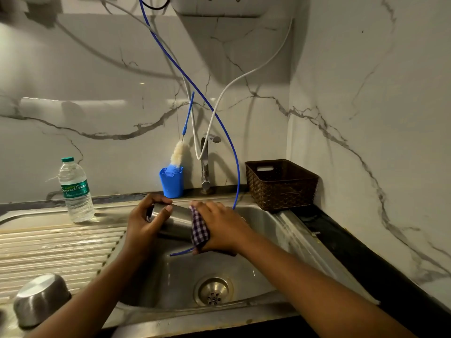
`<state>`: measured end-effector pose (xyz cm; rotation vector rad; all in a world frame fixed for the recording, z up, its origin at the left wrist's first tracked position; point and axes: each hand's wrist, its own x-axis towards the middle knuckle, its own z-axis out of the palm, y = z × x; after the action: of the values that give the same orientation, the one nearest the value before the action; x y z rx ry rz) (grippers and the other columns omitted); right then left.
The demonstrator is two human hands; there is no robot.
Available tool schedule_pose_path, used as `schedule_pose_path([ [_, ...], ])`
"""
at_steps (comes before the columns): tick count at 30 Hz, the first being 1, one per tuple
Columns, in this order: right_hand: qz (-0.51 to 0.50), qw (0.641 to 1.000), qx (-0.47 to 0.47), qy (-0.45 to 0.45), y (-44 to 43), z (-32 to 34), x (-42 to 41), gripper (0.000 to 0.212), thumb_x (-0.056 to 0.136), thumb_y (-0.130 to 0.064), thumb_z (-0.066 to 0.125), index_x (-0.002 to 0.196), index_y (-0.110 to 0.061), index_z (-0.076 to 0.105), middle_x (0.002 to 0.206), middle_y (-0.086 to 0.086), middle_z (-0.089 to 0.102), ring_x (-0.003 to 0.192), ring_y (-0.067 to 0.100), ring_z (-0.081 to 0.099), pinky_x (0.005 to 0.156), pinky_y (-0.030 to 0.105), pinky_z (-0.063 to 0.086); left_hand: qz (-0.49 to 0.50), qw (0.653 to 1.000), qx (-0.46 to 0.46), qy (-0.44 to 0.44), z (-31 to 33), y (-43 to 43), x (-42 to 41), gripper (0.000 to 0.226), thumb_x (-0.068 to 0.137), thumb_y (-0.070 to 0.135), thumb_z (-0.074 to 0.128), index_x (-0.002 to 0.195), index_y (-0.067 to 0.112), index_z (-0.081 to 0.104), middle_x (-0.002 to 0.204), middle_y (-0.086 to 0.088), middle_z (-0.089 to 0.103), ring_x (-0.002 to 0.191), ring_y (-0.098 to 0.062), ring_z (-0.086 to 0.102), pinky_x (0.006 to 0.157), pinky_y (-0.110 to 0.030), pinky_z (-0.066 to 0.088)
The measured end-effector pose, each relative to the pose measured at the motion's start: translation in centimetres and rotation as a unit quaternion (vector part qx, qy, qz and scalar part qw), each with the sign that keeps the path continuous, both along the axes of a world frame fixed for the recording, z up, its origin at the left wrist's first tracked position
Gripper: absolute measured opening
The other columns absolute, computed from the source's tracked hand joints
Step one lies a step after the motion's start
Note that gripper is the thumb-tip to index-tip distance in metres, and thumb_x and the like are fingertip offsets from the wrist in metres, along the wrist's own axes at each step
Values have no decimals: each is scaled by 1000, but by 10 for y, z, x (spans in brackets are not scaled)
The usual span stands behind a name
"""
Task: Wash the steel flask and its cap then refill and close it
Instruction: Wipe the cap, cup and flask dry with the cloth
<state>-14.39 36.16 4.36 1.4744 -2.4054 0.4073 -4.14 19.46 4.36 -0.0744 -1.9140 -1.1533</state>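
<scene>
I'm standing at the corner of a home kitchen, where a steel sink (266, 225) with a ribbed drainboard (61, 247) sits in a dark counter (341, 242) under marble-look wall tiles (97, 93), with a tap (204, 164), a bottle brush (177, 152) in a blue cup (171, 184) and a brown basket (280, 189) along its back edge.

One head-worn camera looks forward and down, close over the sink (266, 230). The marbled wall (97, 81) fills its upper half.

The steel drainboard (61, 245) bears a water bottle (75, 191) and an upturned steel bowl (40, 298).
</scene>
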Motion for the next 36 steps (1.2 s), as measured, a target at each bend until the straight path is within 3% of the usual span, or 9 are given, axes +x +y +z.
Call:
schedule_pose_path([
  [3, 29, 999, -33, -3, -3, -1, 0, 106, 64, -51, 78, 146, -26, 15, 145, 3, 34, 130, 22, 35, 106, 40, 33, -15, 1000, -15, 13, 1, -1, 0, 31, 71, 45, 57, 89, 20, 62, 88, 6, 65, 87, -1, 60, 77, -9, 45],
  [9, -17, 988, 2, -157, 42, 3, -41, 101, 58, -49, 83, 140, -35, 26, 140, -2, 44, 125, 21, 45, 101, 38, 41, 14, 998, 1, 57, 9, -11, 5, 26, 72, 46, 55, 88, 25, 61, 87, 20, 66, 88, -2, 58, 80, -11, 43],
  [15, 45, 996, -6, -76, 3, 9, 1, 109, 60, -50, 81, 145, -29, 17, 148, -1, 32, 132, 20, 35, 106, 40, 35, -34, 998, -53, 29, 5, -6, 3, 17, 74, 42, 59, 87, 32, 63, 95, 8, 65, 88, -5, 61, 76, -11, 47],
  [20, 55, 977, 36, -202, 28, 18, -26, 104, 60, -36, 85, 142, -37, 23, 145, -4, 38, 127, 17, 40, 100, 30, 35, -28, 997, -35, 60, 11, -9, 7, 23, 75, 39, 58, 89, 21, 64, 93, 7, 67, 90, -5, 61, 82, -13, 46],
  [23, 44, 964, 42, -258, 47, 15, -39, 92, 62, -32, 85, 136, -41, 30, 137, -5, 46, 118, 14, 45, 100, 36, 42, -25, 997, -27, 65, 12, -8, 6, 22, 75, 37, 56, 88, 21, 63, 91, 14, 68, 90, -1, 61, 82, -11, 44],
  [27, 27, 981, -24, -191, 44, 11, -34, 90, 61, -34, 84, 136, -37, 32, 131, -5, 50, 115, 15, 49, 97, 38, 46, 8, 999, 15, 40, 11, -7, 7, 41, 70, 48, 54, 98, 18, 58, 95, 20, 63, 92, 1, 56, 78, -9, 41],
  [30, -13, 999, -23, -27, 39, 7, -35, 98, 62, -44, 79, 142, -32, 24, 135, 0, 43, 120, 21, 45, 98, 41, 43, 40, 989, 118, -76, 3, -8, -1, 46, 84, 43, 59, 124, 22, 49, 125, -2, 50, 103, -19, 48, 73, -21, 42],
  [33, -25, 986, -36, 159, 39, 2, -42, 95, 62, -53, 74, 139, -24, 29, 124, 8, 51, 104, 26, 55, 84, 43, 52, -37, 922, 335, -193, 6, -2, -7, 40, 90, 46, 53, 125, 28, 46, 124, -14, 44, 99, -31, 52, 75, -49, 53],
  [36, -10, 958, -65, 278, 36, -1, -42, 89, 61, -52, 75, 134, -18, 36, 115, 12, 58, 91, 26, 60, 70, 37, 54, -9, 884, 412, -221, 7, -2, -10, 41, 88, 45, 58, 116, 17, 48, 113, -17, 49, 88, -30, 54, 71, -48, 52],
])
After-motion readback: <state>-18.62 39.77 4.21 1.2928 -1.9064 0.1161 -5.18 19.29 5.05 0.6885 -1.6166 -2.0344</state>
